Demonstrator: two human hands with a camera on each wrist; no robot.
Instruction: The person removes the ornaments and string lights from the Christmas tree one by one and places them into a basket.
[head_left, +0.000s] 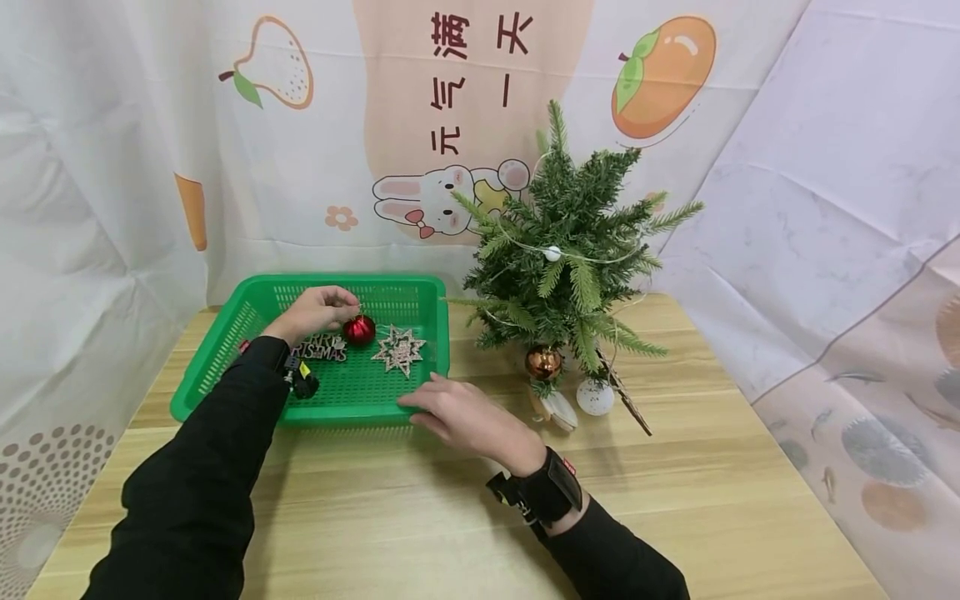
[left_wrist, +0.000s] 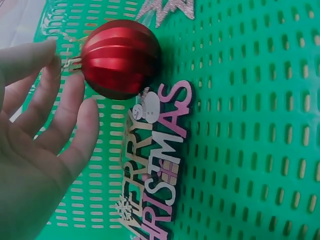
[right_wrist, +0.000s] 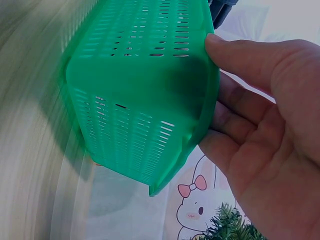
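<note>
My left hand (head_left: 318, 310) reaches over a green plastic basket (head_left: 442, 321). Its thumb and fingertips pinch a shiny red Christmas ball (left_wrist: 122, 59) at its gold cap and loop. Right below the ball, in the left wrist view, lies a "Merry Christmas" letter sign (left_wrist: 162, 165) with a small snowman. A glittery star ornament (head_left: 399, 350) rests in the basket to the right of the ball. My right hand (head_left: 468, 414) holds the basket's front right corner, the thumb (right_wrist: 245, 57) on one side of the rim and the other fingers on the far side.
To the right of the basket stands a small Christmas tree (head_left: 570, 250) with a string of white beads. A copper ball (head_left: 543, 362) and a white ball (head_left: 595, 397) are at its foot. Printed cloth (head_left: 300, 167) hangs behind the wooden table (head_left: 360, 517).
</note>
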